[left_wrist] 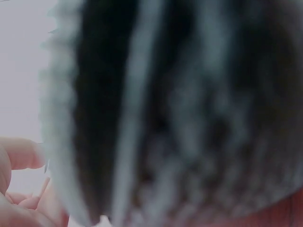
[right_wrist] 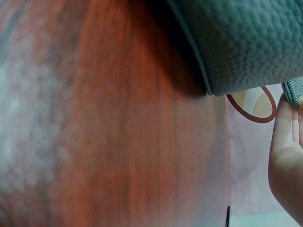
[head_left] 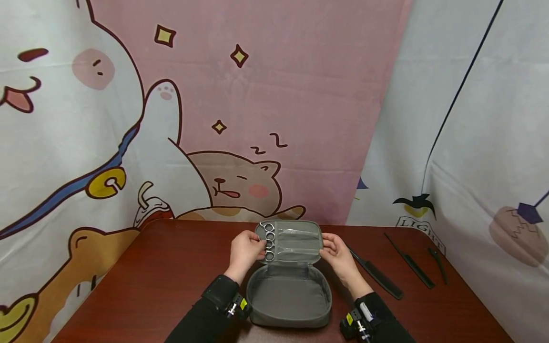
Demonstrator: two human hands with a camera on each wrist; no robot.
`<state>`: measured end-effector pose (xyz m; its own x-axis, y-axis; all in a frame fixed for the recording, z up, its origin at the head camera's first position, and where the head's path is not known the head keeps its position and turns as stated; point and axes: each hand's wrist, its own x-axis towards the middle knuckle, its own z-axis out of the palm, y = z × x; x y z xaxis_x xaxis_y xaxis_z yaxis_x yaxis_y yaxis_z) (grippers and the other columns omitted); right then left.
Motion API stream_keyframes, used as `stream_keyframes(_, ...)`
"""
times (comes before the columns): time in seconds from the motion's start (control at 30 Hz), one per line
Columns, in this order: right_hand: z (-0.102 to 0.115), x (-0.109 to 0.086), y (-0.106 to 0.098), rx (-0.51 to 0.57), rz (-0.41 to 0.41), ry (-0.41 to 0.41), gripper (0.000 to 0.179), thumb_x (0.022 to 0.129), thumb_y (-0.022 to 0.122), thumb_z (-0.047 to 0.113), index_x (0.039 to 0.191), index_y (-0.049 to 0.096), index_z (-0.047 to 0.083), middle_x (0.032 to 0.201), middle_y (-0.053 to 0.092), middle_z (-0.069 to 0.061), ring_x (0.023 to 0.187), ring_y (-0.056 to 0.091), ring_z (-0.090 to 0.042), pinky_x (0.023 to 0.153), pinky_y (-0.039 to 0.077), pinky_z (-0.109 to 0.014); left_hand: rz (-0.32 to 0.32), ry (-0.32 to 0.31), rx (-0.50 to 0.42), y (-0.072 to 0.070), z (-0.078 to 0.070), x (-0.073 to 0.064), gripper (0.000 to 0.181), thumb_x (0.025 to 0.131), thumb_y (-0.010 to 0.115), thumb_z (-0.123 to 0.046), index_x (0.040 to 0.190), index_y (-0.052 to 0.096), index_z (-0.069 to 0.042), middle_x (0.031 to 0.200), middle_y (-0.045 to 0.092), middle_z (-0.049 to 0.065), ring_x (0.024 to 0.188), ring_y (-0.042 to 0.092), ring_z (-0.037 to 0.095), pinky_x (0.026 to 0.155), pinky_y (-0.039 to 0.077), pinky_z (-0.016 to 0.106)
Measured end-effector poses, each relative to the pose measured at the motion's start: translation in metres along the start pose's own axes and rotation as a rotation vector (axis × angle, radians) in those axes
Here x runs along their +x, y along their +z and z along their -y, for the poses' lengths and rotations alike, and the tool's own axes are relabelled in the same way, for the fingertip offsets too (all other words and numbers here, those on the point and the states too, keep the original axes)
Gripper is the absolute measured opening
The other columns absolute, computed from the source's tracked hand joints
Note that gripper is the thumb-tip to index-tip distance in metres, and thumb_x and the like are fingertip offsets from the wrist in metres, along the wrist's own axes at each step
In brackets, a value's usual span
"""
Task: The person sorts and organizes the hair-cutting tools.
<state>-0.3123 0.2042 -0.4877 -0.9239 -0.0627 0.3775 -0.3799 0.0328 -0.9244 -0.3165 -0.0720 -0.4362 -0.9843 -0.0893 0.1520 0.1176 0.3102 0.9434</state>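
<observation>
A grey-green zip case [head_left: 289,318] stands open, its lid [head_left: 298,243] raised behind the base. The base interior shows bare grey lining. Clear pockets line the inside of the lid, and the metal finger rings of scissors [head_left: 269,245] stick out at its left side. At those rings my left hand [head_left: 245,252] pinches with thumb and fingers. My right hand [head_left: 339,257] holds the lid's right edge, thumb and fingers on its rim. Blurred, the case wall [left_wrist: 189,118] fills most of the left wrist view. The right wrist view has the case's textured corner [right_wrist: 251,47].
Right of the case on the brown table [head_left: 171,286] lie a black comb [head_left: 381,280], a black tail comb [head_left: 416,269] and a small dark clip-like item [head_left: 438,266]. A printed cloth [head_left: 309,119] hangs behind the table.
</observation>
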Motion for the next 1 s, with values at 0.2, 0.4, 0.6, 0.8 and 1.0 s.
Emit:
stream_keyframes(0.2,0.004,0.002,0.002,-0.024,-0.016,0.105,0.045,0.093,0.057,-0.013,0.136,0.045,-0.008,0.12,0.057,-0.027,0.095,0.061,-0.013,0.081,0.05,-0.022,0.014,0.013,0.012,-0.001,-0.001,-0.002,0.025,0.086,0.072,-0.003,0.103,0.06,0.01,0.075,0.066,0.011,0.065,0.071,0.028,0.057,0.058,0.032)
stream_keyframes(0.4,0.006,0.002,0.001,-0.017,-0.034,0.11,0.045,0.091,0.058,-0.014,0.134,0.047,-0.007,0.118,0.058,-0.027,0.096,0.062,-0.014,0.082,0.05,-0.021,0.047,0.075,0.099,-0.008,-0.005,-0.005,0.035,0.084,0.074,-0.005,0.112,0.06,0.011,0.078,0.068,0.009,0.063,0.069,0.018,0.059,0.057,0.03)
stream_keyframes(0.6,0.007,0.001,0.001,-0.02,-0.027,0.109,0.045,0.093,0.058,-0.012,0.136,0.045,-0.008,0.12,0.057,-0.027,0.097,0.061,-0.012,0.082,0.05,-0.02,0.066,0.166,0.225,-0.019,-0.008,-0.01,0.044,0.081,0.077,-0.009,0.118,0.06,0.009,0.081,0.07,0.006,0.069,0.066,0.018,0.063,0.054,0.035)
stream_keyframes(0.8,0.008,0.001,0.001,-0.017,-0.027,0.127,0.044,0.093,0.058,-0.012,0.136,0.046,-0.008,0.122,0.056,-0.029,0.098,0.061,-0.012,0.084,0.049,-0.021,0.117,0.194,0.24,-0.027,-0.006,-0.018,0.049,0.082,0.079,-0.011,0.123,0.058,0.008,0.098,0.069,0.014,0.086,0.067,0.025,0.073,0.055,0.04)
stream_keyframes(1.0,0.01,0.001,0.003,-0.013,-0.023,0.134,0.045,0.094,0.058,-0.011,0.137,0.045,-0.007,0.123,0.056,-0.029,0.096,0.06,-0.015,0.082,0.049,-0.022,0.124,0.252,0.326,-0.035,-0.005,-0.03,0.058,0.08,0.083,-0.016,0.125,0.056,0.008,0.107,0.066,0.017,0.097,0.064,0.032,0.08,0.053,0.047)
